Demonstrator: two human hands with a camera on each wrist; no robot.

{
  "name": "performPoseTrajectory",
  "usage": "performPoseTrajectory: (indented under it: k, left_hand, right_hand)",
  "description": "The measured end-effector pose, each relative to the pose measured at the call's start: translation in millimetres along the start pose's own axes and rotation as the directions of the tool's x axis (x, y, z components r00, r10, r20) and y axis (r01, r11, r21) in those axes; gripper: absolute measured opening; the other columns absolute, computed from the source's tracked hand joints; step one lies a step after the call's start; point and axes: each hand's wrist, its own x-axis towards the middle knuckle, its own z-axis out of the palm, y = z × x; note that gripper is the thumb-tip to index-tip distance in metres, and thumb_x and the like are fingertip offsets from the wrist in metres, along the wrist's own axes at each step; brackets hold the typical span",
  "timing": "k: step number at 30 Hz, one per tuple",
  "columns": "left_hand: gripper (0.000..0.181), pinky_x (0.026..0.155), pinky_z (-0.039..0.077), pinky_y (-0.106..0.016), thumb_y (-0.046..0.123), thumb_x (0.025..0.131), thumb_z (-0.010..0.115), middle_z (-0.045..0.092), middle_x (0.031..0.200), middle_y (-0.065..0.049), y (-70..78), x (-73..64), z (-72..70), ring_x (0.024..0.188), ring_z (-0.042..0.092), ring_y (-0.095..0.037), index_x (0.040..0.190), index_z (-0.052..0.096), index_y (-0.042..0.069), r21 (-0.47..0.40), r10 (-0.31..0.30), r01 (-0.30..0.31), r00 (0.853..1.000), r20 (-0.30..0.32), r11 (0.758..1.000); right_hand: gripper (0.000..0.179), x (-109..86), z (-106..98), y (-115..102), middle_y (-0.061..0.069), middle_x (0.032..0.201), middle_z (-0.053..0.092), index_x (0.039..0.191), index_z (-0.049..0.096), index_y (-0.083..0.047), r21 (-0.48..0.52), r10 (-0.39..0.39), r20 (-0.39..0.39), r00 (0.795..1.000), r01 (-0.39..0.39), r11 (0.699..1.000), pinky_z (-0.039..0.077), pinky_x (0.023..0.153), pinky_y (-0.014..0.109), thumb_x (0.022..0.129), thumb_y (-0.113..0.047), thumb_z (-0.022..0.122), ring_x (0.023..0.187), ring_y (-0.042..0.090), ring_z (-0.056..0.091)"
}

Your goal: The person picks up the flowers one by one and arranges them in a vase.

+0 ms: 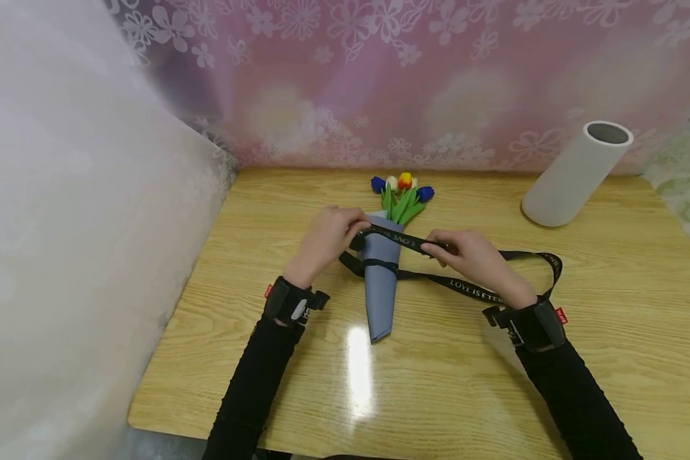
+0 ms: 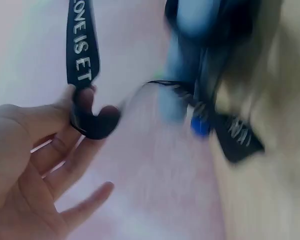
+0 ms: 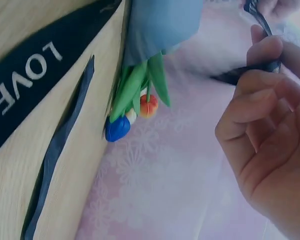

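- The light wood-grain table (image 1: pixel 448 390) runs at its far edge up to a pink cloth with white printed flowers (image 1: pixel 333 83); its left edge lies alongside a whitish, glossy sheet (image 1: pixel 63 223).
- Near the middle lies a bouquet wrapped in a blue-grey paper cone (image 1: pixel 381 306). Its blue, white and red-yellow tulips (image 1: pixel 405 181) reach close to the far edge; the cone's narrow tip points toward the near edge, with a stretch of wood between.
- Wood also shows on both sides of the cone, wider on the right, where a long black ribbon with white lettering (image 1: pixel 474 289) trails out in a loop.
- A tall white cylindrical vase (image 1: pixel 572 179) stands near the far right, well apart from the hands.
- The left hand (image 1: pixel 329 239), beside the cone's upper left, pinches the ribbon between thumb and fingers, its outer fingers spread.
- The right hand (image 1: pixel 474 255), right of the cone, pinches the ribbon with its other fingers bent.
- Between the hands the ribbon spans the cone's upper part; another turn circles its middle.
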Motion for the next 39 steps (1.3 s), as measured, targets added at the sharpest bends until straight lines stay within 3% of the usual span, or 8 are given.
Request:
performPoseTrajectory:
  k: [3,10,16,21,23,27,33,39]
  left_hand:
    - [0.02,0.063,0.047,-0.032,0.023,0.103,0.062,0.074,0.09,-0.005,-18.5,-7.6,-16.2,0.066,0.06,-0.017,0.107,0.076,0.01,0.004,-0.126,0.127,0.991,-0.033,0.992]
    - [0.021,0.051,0.045,-0.032,0.022,0.105,0.06,0.073,0.089,-0.011,-47.1,-43.6,-40.1,0.061,0.063,-0.021,0.108,0.072,0.006,0.018,-0.29,0.297,0.943,-0.165,0.955]
    - [0.022,0.046,0.044,-0.035,0.02,0.104,0.059,0.074,0.089,-0.017,-76.6,-88.0,-49.2,0.064,0.069,-0.028,0.107,0.071,0.002,0.028,-0.405,0.439,0.851,-0.334,0.898]
    - [0.022,0.048,0.043,-0.04,0.014,0.103,0.059,0.071,0.082,-0.022,-94.5,-120.4,-56.3,0.058,0.063,-0.034,0.101,0.07,-0.004,0.046,-0.504,0.574,0.752,-0.426,0.818]
    - [0.021,0.049,0.044,-0.042,0.012,0.101,0.061,0.071,0.08,-0.023,-98.2,-129.6,-57.7,0.057,0.061,-0.036,0.096,0.071,-0.006,0.077,-0.533,0.616,0.732,-0.426,0.784]
    - [0.02,0.053,0.049,-0.044,0.013,0.097,0.068,0.071,0.083,-0.023,-97.4,-137.9,-55.9,0.061,0.062,-0.036,0.097,0.074,-0.007,0.154,-0.563,0.633,0.755,-0.337,0.758]
    - [0.025,0.057,0.052,-0.042,0.023,0.099,0.068,0.072,0.096,-0.018,-73.2,-114.7,-51.9,0.073,0.067,-0.031,0.109,0.074,0.0,0.146,-0.539,0.578,0.809,-0.235,0.803]
    - [0.016,0.063,0.055,-0.035,0.024,0.099,0.069,0.074,0.097,-0.006,-26.3,-58.4,-39.5,0.078,0.069,-0.021,0.107,0.075,0.011,0.029,-0.324,0.327,0.944,-0.067,0.945]
  right_hand:
    - [0.014,1.5,0.5,0.7,-0.008,0.063,0.052,0.095,0.069,-0.015,-0.003,-0.018,-0.013,1.0,0.018,1.0,0.032,0.055,0.027,0.103,-0.024,0.062,0.051,0.009,0.039]
    - [0.011,8.9,9.5,1.1,-0.01,0.066,0.054,0.098,0.07,-0.015,0.032,-0.068,-0.014,0.998,0.068,0.997,0.031,0.053,0.025,0.103,-0.023,0.062,0.051,0.007,0.039]
    - [0.01,16.6,17.2,-5.3,-0.005,0.074,0.064,0.104,0.072,-0.014,-0.027,-0.066,0.015,0.998,0.066,0.997,0.038,0.051,0.026,0.101,-0.021,0.066,0.053,0.008,0.047]
    - [0.009,27.8,28.9,-15.8,-0.003,0.091,0.071,0.103,0.073,-0.017,-0.081,-0.108,0.022,0.994,0.109,0.991,0.047,0.059,0.029,0.097,-0.023,0.071,0.063,0.008,0.056]
    - [0.011,32.1,35.2,-19.3,-0.003,0.092,0.071,0.103,0.073,-0.017,-0.11,-0.127,0.023,0.992,0.129,0.986,0.047,0.059,0.028,0.096,-0.025,0.073,0.065,0.007,0.057]
    - [0.017,39.1,49.9,-23.3,-0.001,0.09,0.069,0.103,0.073,-0.016,-0.164,-0.145,0.038,0.989,0.15,0.975,0.046,0.057,0.027,0.092,-0.028,0.078,0.064,0.009,0.055]
    - [0.019,42.7,65.9,-27.6,0.001,0.085,0.063,0.098,0.071,-0.014,-0.195,-0.134,0.024,0.991,0.136,0.971,0.047,0.058,0.031,0.088,-0.026,0.082,0.069,0.014,0.059]
    - [0.011,43.1,71.8,-28.7,-0.001,0.085,0.062,0.094,0.069,-0.015,-0.163,-0.124,0.021,0.992,0.126,0.979,0.047,0.057,0.03,0.092,-0.021,0.078,0.068,0.013,0.058]
